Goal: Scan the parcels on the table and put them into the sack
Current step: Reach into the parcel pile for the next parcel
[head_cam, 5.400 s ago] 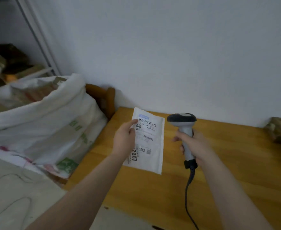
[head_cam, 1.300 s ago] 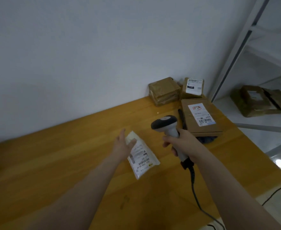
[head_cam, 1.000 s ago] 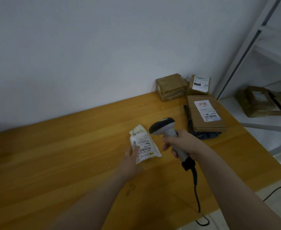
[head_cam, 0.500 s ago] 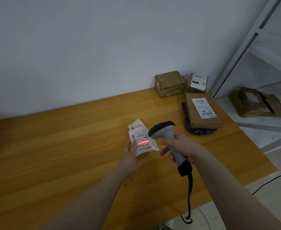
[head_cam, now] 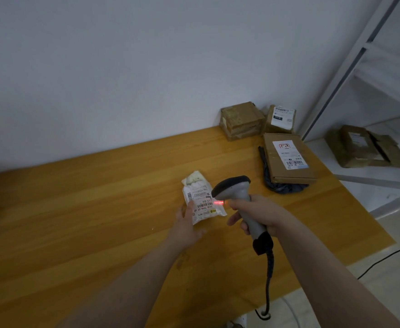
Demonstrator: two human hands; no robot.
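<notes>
left hand (head_cam: 185, 224) holding white parcel (head_cam: 202, 197), right hand (head_cam: 260, 214) gripping scanner (head_cam: 234, 189), wooden table (head_cam: 76, 221)

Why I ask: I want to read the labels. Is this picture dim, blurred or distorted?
Head view: dim, flat light, no hard shadows; left hand slightly blurred; scanner throws red glare on the pouch; shelf post slants, likely wide-angle distortion; label print too small to read.

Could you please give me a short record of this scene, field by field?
Left hand: holds the pouch, thumb on its label
Right hand: grips the scanner
Scan light: red line at the pouch's barcode
Waiting parcels: taped box, small box, flat box on a dark bag, at the table's far right
Sack: not in view
</notes>
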